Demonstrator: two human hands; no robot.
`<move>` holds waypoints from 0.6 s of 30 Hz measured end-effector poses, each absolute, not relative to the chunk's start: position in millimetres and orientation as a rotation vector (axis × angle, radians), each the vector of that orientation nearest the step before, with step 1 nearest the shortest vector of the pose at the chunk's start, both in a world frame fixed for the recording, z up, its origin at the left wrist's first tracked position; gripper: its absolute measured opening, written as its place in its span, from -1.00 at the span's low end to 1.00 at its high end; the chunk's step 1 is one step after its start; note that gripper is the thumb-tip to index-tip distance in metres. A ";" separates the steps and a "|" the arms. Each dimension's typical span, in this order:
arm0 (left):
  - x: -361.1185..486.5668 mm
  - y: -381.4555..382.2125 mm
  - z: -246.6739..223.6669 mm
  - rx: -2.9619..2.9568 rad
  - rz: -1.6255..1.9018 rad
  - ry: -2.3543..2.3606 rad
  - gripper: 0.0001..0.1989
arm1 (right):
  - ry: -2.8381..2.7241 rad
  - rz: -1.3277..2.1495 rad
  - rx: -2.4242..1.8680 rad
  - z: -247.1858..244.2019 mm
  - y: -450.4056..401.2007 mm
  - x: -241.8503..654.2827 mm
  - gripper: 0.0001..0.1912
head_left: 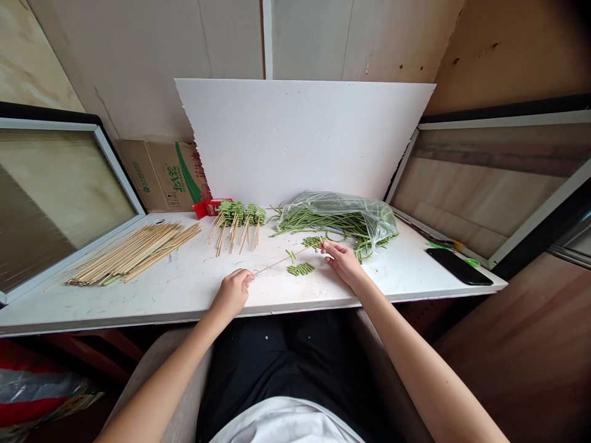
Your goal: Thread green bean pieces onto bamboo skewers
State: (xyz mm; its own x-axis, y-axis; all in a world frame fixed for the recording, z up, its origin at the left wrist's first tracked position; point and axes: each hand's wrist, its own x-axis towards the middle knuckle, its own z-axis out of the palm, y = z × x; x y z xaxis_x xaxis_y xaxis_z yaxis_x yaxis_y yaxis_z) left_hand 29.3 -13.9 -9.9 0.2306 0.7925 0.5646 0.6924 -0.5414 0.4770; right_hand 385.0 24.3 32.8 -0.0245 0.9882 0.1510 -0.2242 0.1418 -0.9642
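My left hand (233,290) is closed on the near end of a thin bamboo skewer (274,264), which slants up to the right. At the skewer's far end, my right hand (341,259) is closed in a pinch, with what looks like a small cut piece of green long bean at the fingertips. Two short bean pieces (290,255) show at the middle of the skewer; whether they are threaded on it I cannot tell. Below them lies a row of cut bean pieces (301,269) on the white table (184,298). Another pile of cut pieces (313,242) lies beside my right fingertips.
Finished bean skewers (235,215) are stacked at the back. Bare bamboo skewers (133,252) lie at the left. A clear plastic bag (341,206) holds whole long beans (323,221). At the right are a black phone (458,266) and scissors (434,239). A white board (305,141) stands behind.
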 end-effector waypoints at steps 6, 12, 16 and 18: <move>29.7 -13.1 -9.3 2.358 1.206 1.426 -0.73 | -1.112 1.240 -0.910 34.1 23.4 383.2 -0.65; 29.8 -14.2 -7.9 2.351 1.212 1.419 -0.73 | -1.086 1.272 -0.892 36.6 21.2 382.3 -0.67; 29.1 -13.3 -9.4 2.366 1.194 1.424 -0.72 | -1.080 1.268 -0.892 35.8 21.5 382.9 -0.66; 28.9 -12.8 -10.4 2.370 1.188 1.427 -0.72 | -1.075 1.265 -0.895 35.4 21.8 383.1 -0.66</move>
State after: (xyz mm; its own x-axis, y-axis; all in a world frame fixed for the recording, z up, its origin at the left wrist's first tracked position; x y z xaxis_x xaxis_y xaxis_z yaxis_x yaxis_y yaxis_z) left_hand 28.9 -12.8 -10.4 0.2428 0.7944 0.5567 0.6917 -0.5441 0.4748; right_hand 383.1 21.8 35.4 -0.0154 0.9920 0.1249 -0.2833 0.1155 -0.9520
